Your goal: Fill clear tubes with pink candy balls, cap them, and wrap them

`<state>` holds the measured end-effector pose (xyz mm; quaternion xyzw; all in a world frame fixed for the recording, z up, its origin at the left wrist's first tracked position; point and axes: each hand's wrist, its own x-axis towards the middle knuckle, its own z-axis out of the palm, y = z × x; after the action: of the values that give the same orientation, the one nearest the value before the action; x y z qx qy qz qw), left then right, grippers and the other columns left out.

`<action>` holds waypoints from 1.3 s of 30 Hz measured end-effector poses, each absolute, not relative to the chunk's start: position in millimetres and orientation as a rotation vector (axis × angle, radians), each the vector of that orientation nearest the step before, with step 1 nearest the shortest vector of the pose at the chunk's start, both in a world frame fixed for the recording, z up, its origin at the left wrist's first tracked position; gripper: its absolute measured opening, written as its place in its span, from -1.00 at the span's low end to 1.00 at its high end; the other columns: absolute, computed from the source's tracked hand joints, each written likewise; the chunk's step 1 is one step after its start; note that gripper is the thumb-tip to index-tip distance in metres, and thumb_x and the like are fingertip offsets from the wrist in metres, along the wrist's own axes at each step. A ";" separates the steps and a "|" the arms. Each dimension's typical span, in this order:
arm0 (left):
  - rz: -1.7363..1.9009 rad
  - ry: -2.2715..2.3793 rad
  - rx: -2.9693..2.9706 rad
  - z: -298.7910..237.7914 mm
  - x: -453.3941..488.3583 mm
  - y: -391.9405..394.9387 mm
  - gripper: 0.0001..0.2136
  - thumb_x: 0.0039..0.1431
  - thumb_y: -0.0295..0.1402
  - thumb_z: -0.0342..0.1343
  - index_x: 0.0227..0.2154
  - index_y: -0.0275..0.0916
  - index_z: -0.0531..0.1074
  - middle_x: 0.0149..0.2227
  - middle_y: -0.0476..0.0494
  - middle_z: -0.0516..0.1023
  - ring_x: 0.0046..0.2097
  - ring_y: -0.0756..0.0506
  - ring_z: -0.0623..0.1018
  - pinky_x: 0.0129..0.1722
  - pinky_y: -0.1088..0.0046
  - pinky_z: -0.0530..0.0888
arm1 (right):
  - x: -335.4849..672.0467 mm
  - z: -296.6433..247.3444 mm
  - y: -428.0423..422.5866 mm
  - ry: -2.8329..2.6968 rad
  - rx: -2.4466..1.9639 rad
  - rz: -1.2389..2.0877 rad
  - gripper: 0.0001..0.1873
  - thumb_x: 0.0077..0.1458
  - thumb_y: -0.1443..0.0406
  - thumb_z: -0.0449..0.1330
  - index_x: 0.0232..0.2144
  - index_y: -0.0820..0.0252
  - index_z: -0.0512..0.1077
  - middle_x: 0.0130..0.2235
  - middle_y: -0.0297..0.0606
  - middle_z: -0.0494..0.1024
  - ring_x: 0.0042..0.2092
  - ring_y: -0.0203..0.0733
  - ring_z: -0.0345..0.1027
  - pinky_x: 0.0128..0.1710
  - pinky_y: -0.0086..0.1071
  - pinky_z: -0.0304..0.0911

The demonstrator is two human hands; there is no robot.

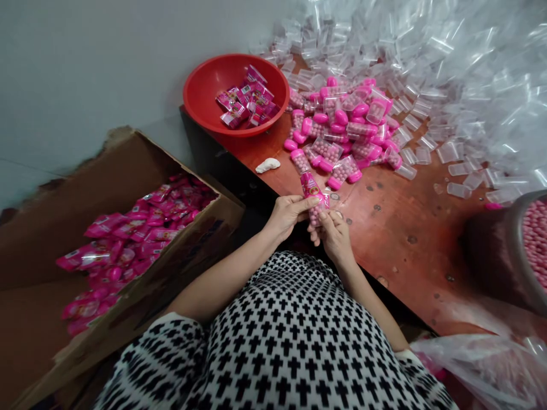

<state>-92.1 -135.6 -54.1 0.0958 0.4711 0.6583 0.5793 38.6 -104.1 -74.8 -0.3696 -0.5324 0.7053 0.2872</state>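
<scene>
My left hand (288,213) and my right hand (334,234) are both closed around one small clear tube of pink candy balls with a pink cap and a pink label (311,188), held at the near edge of the brown table (397,228). A heap of similar filled tubes with pink caps (346,131) lies just beyond my hands. Further back, a big pile of empty clear tubes (427,68) covers the table's far side.
A red bowl (200,94) with several pink labels stands at the table's left corner. An open cardboard box (106,171) on my left holds many finished pink packs. A bucket of pink candy balls (534,245) is at right. A white scrap (268,165) lies near the edge.
</scene>
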 end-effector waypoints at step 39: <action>1.667 1.107 0.168 -49.3 -95.7 -183.0 -0.67 -0.26 -0.24 0.49 -0.66 -0.38 0.49 -0.60 -0.07 0.49 -0.52 0.04 0.47 -0.45 0.50 0.47 | 3.2 -70.6 -105.7 -1.177 -0.795 2.217 -0.49 -0.16 -0.02 0.41 -0.37 0.09 0.25 -0.55 -0.49 0.55 -0.59 -0.33 0.43 -0.60 -0.50 0.38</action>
<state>-95.7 -183.0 -49.3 0.0704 0.4653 0.7002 0.5369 3.2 -105.7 -70.6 -0.2924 -0.4325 0.8150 0.2516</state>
